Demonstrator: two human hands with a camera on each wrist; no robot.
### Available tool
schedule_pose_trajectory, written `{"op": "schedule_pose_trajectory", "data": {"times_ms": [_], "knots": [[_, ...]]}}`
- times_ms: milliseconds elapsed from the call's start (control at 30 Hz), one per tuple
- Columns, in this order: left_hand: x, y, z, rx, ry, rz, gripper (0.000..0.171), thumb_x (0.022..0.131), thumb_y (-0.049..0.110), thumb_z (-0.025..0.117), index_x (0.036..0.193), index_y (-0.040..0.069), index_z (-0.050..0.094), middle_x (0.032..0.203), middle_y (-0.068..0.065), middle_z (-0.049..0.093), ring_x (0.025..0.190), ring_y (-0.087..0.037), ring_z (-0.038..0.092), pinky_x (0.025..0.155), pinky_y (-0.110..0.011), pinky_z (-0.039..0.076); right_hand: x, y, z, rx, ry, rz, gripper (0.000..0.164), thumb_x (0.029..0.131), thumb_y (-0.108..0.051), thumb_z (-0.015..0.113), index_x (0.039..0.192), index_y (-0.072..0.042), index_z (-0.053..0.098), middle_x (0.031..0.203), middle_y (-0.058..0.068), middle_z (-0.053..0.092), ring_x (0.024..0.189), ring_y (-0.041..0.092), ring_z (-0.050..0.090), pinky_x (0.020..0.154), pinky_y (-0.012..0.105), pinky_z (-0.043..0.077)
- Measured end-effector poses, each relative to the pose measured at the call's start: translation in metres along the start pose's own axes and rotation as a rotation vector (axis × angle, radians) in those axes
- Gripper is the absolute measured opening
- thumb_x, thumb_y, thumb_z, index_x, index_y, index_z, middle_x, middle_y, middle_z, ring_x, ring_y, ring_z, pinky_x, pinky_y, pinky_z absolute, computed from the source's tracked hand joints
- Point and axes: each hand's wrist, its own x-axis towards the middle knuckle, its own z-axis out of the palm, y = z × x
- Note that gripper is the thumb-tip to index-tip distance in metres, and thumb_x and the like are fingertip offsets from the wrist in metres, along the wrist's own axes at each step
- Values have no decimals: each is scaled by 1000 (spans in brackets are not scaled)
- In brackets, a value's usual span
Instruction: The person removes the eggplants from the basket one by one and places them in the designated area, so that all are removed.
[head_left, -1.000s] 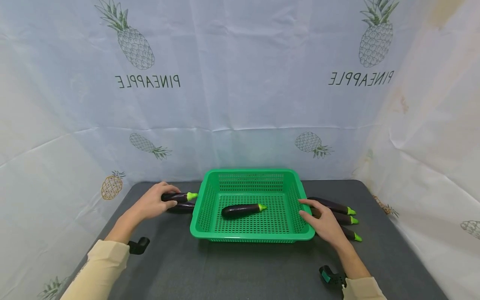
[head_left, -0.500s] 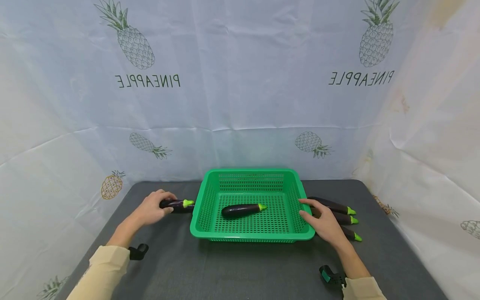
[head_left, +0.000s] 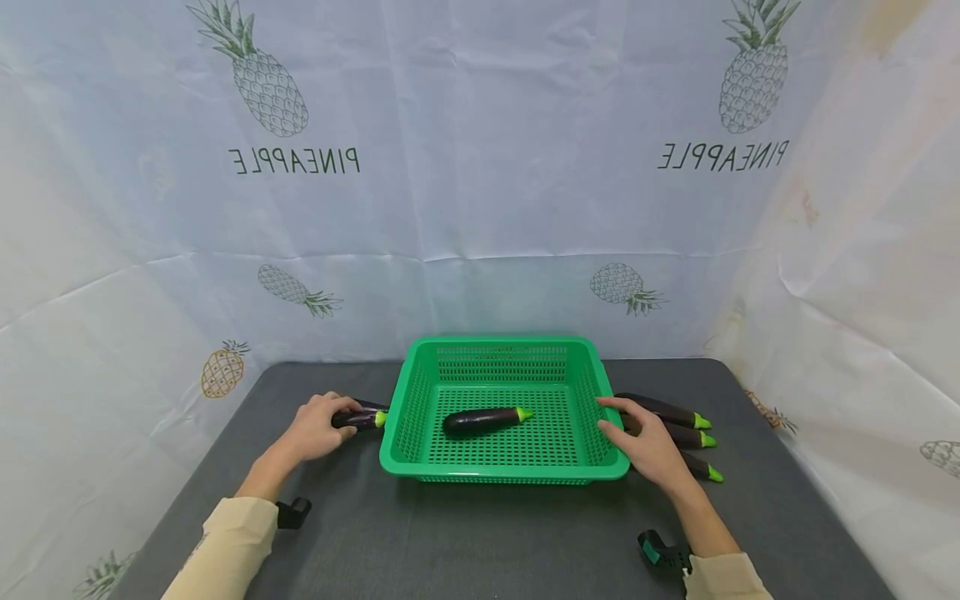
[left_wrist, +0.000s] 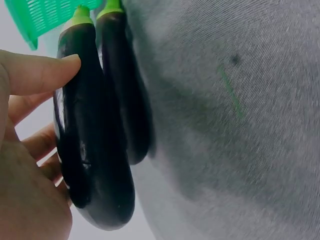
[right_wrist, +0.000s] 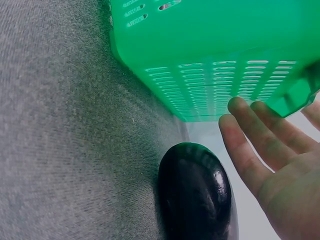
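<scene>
My left hand point(head_left: 321, 427) grips a dark purple eggplant point(left_wrist: 92, 125) with a green cap, thumb on one side and fingers on the other. Just behind it lies a second eggplant point(left_wrist: 122, 85), left of the green basket point(head_left: 504, 477). Both green caps point at the basket's wall. Inside the basket, one eggplant point(head_left: 480, 422) lies on the slotted floor. At the right rim, my right hand point(head_left: 651, 446) rests with thumb and index finger over the edge. Its other fingers point(right_wrist: 257, 132) are fairly straight, close to the outer wall; whether they touch it, I cannot tell.
Several eggplants point(head_left: 677, 414) lie to the right of the basket, partly hidden by the right hand. The grey tabletop point(head_left: 480, 542) runs up to a white pineapple-print cloth point(head_left: 495, 167) at the back and sides.
The left hand has brought its eggplant down and nearer to me, from over the second eggplant to in front of it. The right hand and basket have stayed put.
</scene>
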Motion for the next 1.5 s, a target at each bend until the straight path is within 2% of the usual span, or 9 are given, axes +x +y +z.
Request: {"op": "schedule_pose_trajectory", "data": {"times_ms": [200, 367, 533, 700, 933, 1200, 1500], "knots": [[2, 0, 11, -10, 2, -3, 29, 92, 14, 73, 120, 5, 71, 111, -17, 62, 102, -39, 52, 85, -63, 40, 0, 1, 0, -10, 4, 2, 45, 103, -27, 64, 143, -9, 57, 145, 19, 52, 111, 29, 64, 81, 32, 56], [2, 3, 17, -27, -5, 5, 30, 92, 13, 73, 121, 6, 71, 112, -17, 60, 103, -38, 52, 87, -63, 41, 0, 2, 0, -2, 4, 5, 45, 103, -27, 64, 143, -9, 57, 145, 19, 53, 109, 25, 64, 79, 31, 56], [2, 3, 23, -8, -13, 10, 30, 93, 13, 73, 122, 6, 71, 112, -16, 58, 106, -40, 52, 88, -63, 42, 0, 2, 0, 10, 2, 1, 44, 103, -26, 64, 143, -10, 57, 144, 18, 53, 109, 20, 64, 80, 31, 55], [4, 3, 28, 12, -2, -3, 29, 92, 13, 74, 120, 7, 71, 112, -17, 59, 107, -41, 52, 87, -62, 43, 0, 2, 1, 24, -4, 5, 44, 103, -26, 64, 143, -9, 57, 144, 19, 53, 108, 21, 64, 79, 31, 56], [6, 7, 31, 67, 14, -7, 27, 90, 12, 76, 117, 8, 70, 111, -15, 62, 108, -42, 53, 88, -62, 43, 0, 1, 0, 22, -3, 3, 44, 103, -27, 64, 143, -10, 57, 145, 18, 53, 111, 25, 63, 80, 32, 55], [7, 7, 34, 90, 57, -2, 29, 88, 13, 80, 116, 7, 70, 110, -15, 62, 105, -40, 54, 87, -60, 44, 0, 1, 0, 20, -4, 3, 44, 103, -27, 64, 143, -10, 57, 145, 17, 53, 110, 22, 63, 81, 32, 55], [6, 15, 23, 65, 149, 23, 19, 91, 10, 75, 110, 5, 72, 103, -12, 62, 95, -35, 55, 81, -56, 44, -1, 1, 0, 21, -3, 2, 44, 103, -27, 65, 143, -10, 57, 146, 18, 52, 110, 25, 63, 80, 32, 55]]}}
